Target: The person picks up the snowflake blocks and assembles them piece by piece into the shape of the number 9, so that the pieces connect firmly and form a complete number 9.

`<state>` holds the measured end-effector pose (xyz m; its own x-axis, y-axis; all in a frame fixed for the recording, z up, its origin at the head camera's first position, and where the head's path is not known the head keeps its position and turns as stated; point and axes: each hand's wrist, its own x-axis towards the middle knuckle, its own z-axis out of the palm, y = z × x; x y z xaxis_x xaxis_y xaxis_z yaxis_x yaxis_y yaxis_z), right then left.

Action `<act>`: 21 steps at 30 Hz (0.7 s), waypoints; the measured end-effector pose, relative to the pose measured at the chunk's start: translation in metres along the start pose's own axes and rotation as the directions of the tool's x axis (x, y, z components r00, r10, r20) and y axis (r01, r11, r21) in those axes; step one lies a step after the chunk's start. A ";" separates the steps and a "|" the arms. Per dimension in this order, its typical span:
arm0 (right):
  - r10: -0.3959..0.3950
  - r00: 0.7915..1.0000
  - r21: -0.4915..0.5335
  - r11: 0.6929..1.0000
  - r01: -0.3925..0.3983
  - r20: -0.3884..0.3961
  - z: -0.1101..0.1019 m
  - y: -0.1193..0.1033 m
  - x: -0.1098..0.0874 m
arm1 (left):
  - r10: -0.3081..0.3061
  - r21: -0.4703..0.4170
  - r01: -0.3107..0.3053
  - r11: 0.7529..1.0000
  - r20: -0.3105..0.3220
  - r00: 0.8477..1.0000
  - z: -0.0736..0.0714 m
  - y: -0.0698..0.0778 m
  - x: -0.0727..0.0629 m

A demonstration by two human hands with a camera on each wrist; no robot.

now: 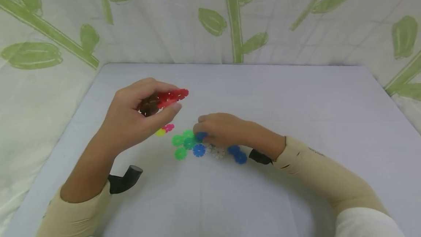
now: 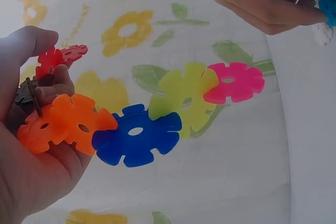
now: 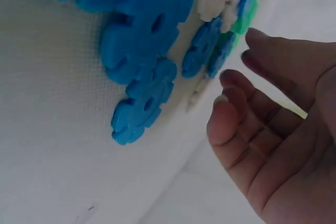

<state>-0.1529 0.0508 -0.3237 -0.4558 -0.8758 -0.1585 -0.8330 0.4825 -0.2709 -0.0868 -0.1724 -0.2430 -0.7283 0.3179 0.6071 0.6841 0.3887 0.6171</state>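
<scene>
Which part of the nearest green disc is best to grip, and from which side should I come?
Probably pinch the nearest green disc by its notched near-left rim, coming low from that side. It looks flat on the table, with that rim free, while the teal disc and another green disc crowd its far side.

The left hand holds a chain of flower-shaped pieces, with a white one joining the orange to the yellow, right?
Not quite: the left wrist view shows a blue piece, not white, joining the orange piece to the yellow piece. The left hand does hold the chain.
</scene>
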 end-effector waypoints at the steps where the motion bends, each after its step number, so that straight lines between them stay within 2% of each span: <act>1: 0.017 1.000 -0.010 1.000 -0.016 0.018 0.000 0.000 0.004 | -0.001 -0.004 0.001 1.000 0.000 1.000 -0.001 0.000 0.000; 8: 0.121 0.989 -0.034 0.992 -0.118 0.081 -0.001 0.002 0.015 | -0.006 -0.016 0.007 1.000 0.009 1.000 -0.002 0.002 0.000; 14: 0.134 0.985 0.005 0.991 -0.136 0.106 -0.003 0.005 0.011 | -0.016 -0.020 0.017 1.000 0.027 0.999 0.001 0.003 0.000; 21: 0.167 0.982 0.059 0.983 -0.172 0.088 -0.009 0.012 0.005 | -0.012 -0.038 0.014 0.999 0.056 0.998 0.005 0.000 -0.001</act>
<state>-0.1678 0.0524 -0.3196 -0.5588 -0.7790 -0.2845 -0.7221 0.6258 -0.2950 -0.0857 -0.1684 -0.2461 -0.7372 0.3612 0.5710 0.6751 0.3602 0.6438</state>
